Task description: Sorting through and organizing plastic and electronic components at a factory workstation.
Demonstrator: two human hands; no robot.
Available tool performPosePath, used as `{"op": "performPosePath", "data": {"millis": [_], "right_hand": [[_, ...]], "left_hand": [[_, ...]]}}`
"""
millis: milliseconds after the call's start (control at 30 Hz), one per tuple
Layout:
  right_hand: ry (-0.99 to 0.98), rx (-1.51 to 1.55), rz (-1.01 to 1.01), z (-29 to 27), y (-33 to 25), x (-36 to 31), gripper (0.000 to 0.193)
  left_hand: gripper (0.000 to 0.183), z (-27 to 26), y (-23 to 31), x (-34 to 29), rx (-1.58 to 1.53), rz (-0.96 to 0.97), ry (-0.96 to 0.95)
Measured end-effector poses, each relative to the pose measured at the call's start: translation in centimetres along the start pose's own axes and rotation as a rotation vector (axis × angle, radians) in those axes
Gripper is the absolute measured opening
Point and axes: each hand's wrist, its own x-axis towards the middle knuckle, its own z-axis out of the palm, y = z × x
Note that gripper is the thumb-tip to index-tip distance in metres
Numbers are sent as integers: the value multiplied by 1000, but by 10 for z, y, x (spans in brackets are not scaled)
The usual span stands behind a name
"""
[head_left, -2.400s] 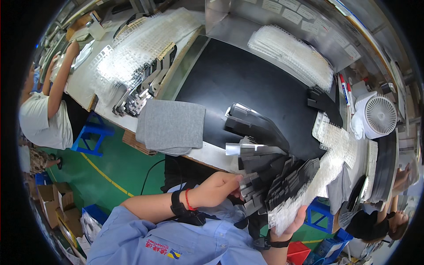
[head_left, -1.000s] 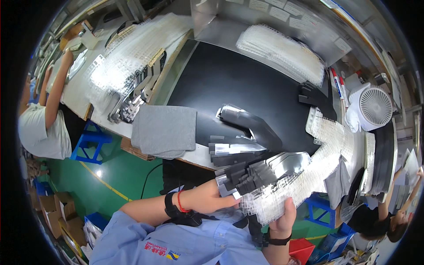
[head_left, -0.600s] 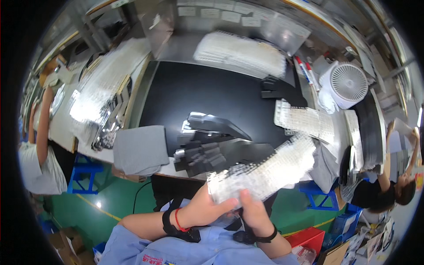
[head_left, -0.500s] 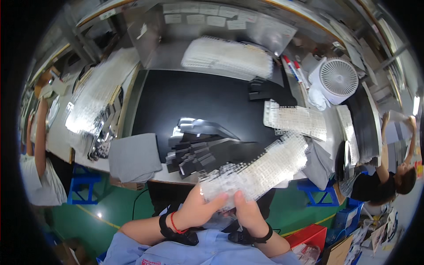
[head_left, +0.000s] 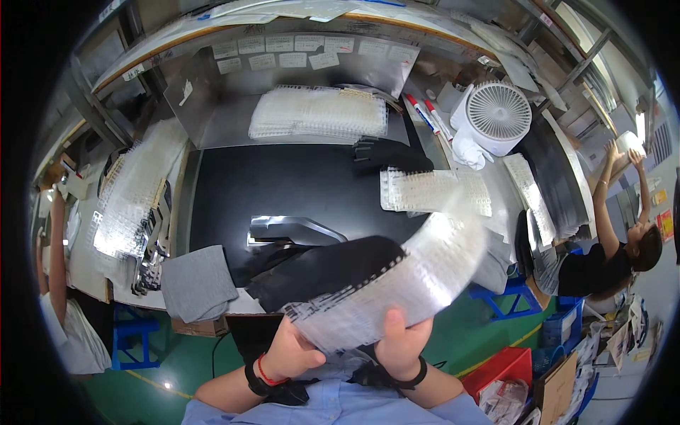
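Both my hands hold a curved stack of thin, translucent white sheets with a toothed edge, bent over in front of my body. My left hand grips its lower left end, thumb pressed along it. Farther right, my right hand pinches the near edge with the thumb on top. Just beyond the stack, a fanned pile of black flat pieces lies partly hidden by it. Behind that pile rests a shiny, bent strip-like piece on the black work mat.
Another white sheet stack and black pieces lie at the right, near a white fan. More sheets stand at the back, others at the left. A grey cloth is front left. People work at both sides.
The sheet stack has bent into a stronger curve, its right end blurred and lifted. My right hand has shifted along its near edge, farther from my left. The whole view has shifted.
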Motion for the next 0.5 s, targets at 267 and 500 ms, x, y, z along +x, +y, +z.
{"op": "performPosePath", "data": {"millis": [267, 500], "right_hand": [[-287, 181, 269, -65, 9, 11, 59], [-150, 129, -20, -47, -29, 68, 89]], "left_hand": [[47, 0, 28, 18, 353, 103, 25], [24, -27, 73, 30, 1014, 233, 225]]}}
